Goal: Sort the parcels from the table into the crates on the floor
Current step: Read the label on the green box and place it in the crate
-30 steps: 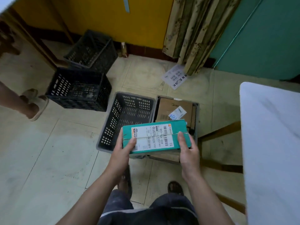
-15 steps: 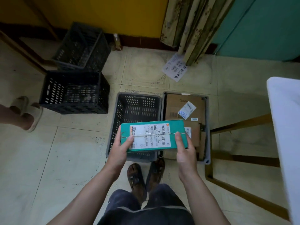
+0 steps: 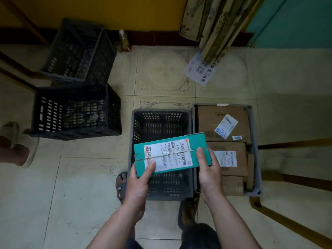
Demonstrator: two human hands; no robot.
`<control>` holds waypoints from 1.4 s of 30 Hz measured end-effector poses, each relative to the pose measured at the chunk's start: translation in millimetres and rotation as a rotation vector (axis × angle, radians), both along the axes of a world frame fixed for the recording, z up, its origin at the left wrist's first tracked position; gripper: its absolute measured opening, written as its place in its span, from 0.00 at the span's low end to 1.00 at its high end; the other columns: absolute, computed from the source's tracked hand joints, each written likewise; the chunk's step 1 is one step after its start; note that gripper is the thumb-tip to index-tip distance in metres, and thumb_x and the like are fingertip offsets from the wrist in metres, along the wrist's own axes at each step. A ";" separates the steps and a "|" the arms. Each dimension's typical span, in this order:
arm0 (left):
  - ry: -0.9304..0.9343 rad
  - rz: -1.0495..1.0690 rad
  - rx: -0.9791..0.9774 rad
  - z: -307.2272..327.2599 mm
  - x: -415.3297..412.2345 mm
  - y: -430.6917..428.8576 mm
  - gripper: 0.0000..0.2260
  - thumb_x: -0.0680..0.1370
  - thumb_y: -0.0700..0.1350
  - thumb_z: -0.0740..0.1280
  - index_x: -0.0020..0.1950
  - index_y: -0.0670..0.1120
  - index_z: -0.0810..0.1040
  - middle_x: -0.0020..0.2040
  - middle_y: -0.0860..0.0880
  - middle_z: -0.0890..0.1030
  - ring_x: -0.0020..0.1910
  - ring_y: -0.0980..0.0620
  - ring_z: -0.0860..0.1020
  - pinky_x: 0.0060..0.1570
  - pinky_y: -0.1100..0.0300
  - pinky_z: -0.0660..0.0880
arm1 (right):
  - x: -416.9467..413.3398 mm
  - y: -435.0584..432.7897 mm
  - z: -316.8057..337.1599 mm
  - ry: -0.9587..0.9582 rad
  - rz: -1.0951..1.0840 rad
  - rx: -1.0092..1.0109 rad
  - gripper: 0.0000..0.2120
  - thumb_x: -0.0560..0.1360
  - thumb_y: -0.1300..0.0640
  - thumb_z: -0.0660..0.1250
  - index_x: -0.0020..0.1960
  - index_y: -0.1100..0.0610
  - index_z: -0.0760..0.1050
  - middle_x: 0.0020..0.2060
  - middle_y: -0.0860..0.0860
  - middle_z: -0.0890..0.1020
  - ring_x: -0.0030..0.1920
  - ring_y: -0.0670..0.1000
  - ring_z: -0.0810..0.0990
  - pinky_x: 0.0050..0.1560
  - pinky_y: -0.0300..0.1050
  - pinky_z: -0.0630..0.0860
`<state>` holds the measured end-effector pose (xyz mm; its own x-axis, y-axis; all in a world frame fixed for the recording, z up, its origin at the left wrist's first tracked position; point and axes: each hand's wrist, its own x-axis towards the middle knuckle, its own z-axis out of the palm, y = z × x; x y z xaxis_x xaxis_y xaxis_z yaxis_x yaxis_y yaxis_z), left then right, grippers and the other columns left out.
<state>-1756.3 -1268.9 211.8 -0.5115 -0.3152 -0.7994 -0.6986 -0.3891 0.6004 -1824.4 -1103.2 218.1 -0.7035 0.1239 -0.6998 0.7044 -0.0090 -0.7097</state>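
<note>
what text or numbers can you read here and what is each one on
"843-X64 059": white label on the teal parcel, a string crossing the X.
"X64": same label, smaller.
Blue handwritten digits on the paper slip atop the brown box: unclear.
Floor sheet, lower box label, barcodes' fine print: too blurred.

Both hands, left [image 3: 139, 184] and right [image 3: 209, 169], hold teal parcel [image 3: 170, 154] above grey crate [image 3: 161, 123].
</note>
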 end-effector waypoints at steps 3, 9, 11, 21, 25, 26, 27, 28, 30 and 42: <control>-0.014 0.005 0.060 -56.5 -18.8 -26.1 0.25 0.71 0.58 0.72 0.66 0.51 0.75 0.52 0.49 0.86 0.54 0.47 0.84 0.49 0.52 0.80 | -11.1 -26.3 -57.5 -0.056 -0.049 0.007 0.18 0.78 0.42 0.65 0.67 0.41 0.71 0.50 0.51 0.85 0.44 0.46 0.87 0.40 0.43 0.81; 0.006 -0.014 0.087 -173.4 -55.2 -71.1 0.27 0.77 0.51 0.71 0.74 0.52 0.69 0.55 0.47 0.85 0.51 0.49 0.85 0.42 0.57 0.82 | -29.1 -60.1 -168.2 -0.263 -0.043 -0.048 0.30 0.67 0.39 0.74 0.66 0.43 0.71 0.53 0.51 0.85 0.52 0.52 0.85 0.51 0.53 0.82; -0.014 -0.081 0.065 -216.1 -62.7 -79.7 0.30 0.75 0.58 0.71 0.75 0.56 0.66 0.56 0.50 0.85 0.54 0.51 0.84 0.53 0.50 0.82 | -36.7 -66.0 -206.1 -0.275 -0.074 -0.059 0.23 0.71 0.46 0.74 0.64 0.47 0.73 0.52 0.51 0.86 0.54 0.51 0.85 0.49 0.48 0.82; -0.180 0.192 0.250 -335.4 -113.6 -87.2 0.22 0.80 0.48 0.68 0.72 0.48 0.70 0.55 0.45 0.85 0.53 0.49 0.85 0.40 0.55 0.82 | -111.0 -91.2 -340.8 -0.205 0.009 -0.047 0.20 0.76 0.51 0.72 0.66 0.50 0.74 0.53 0.49 0.86 0.56 0.47 0.84 0.64 0.50 0.78; -0.133 0.259 0.278 -362.1 -145.1 -86.8 0.24 0.81 0.46 0.67 0.76 0.46 0.65 0.62 0.45 0.82 0.63 0.48 0.79 0.57 0.52 0.80 | -131.5 -96.3 -379.8 -0.220 -0.040 -0.086 0.21 0.76 0.50 0.72 0.67 0.50 0.72 0.55 0.49 0.86 0.57 0.48 0.83 0.65 0.50 0.77; -0.126 0.265 0.265 -370.5 -151.8 -86.6 0.25 0.81 0.46 0.67 0.76 0.46 0.64 0.63 0.44 0.82 0.64 0.47 0.79 0.64 0.50 0.76 | -135.9 -96.3 -388.8 -0.222 -0.043 -0.090 0.20 0.76 0.49 0.72 0.66 0.50 0.72 0.55 0.49 0.85 0.58 0.48 0.82 0.65 0.50 0.77; -0.127 0.263 0.245 -380.0 -157.9 -86.9 0.26 0.80 0.46 0.67 0.76 0.46 0.64 0.63 0.44 0.81 0.64 0.47 0.79 0.67 0.49 0.74 | -140.1 -96.4 -399.1 -0.225 -0.044 -0.093 0.20 0.76 0.49 0.72 0.66 0.49 0.72 0.56 0.49 0.85 0.59 0.48 0.82 0.65 0.49 0.76; -0.132 0.261 0.227 -386.1 -163.1 -87.8 0.26 0.80 0.46 0.68 0.76 0.46 0.64 0.63 0.44 0.81 0.63 0.48 0.79 0.67 0.50 0.74 | -143.7 -97.4 -405.1 -0.223 -0.043 -0.098 0.20 0.76 0.49 0.72 0.66 0.49 0.72 0.56 0.49 0.84 0.59 0.48 0.81 0.66 0.49 0.76; -0.141 0.273 0.211 -395.7 -171.1 -89.2 0.28 0.80 0.47 0.69 0.77 0.46 0.63 0.63 0.44 0.81 0.61 0.49 0.81 0.66 0.51 0.75 | -149.8 -99.8 -416.7 -0.221 -0.032 -0.094 0.22 0.76 0.48 0.72 0.68 0.50 0.72 0.57 0.49 0.84 0.60 0.48 0.81 0.66 0.48 0.76; -0.210 0.346 0.139 -424.4 -187.0 -102.2 0.19 0.81 0.48 0.67 0.70 0.46 0.71 0.60 0.45 0.82 0.59 0.49 0.81 0.59 0.53 0.79 | -169.6 -123.4 -455.1 -0.285 0.136 -0.031 0.26 0.77 0.44 0.71 0.71 0.50 0.70 0.60 0.50 0.81 0.62 0.51 0.79 0.67 0.49 0.75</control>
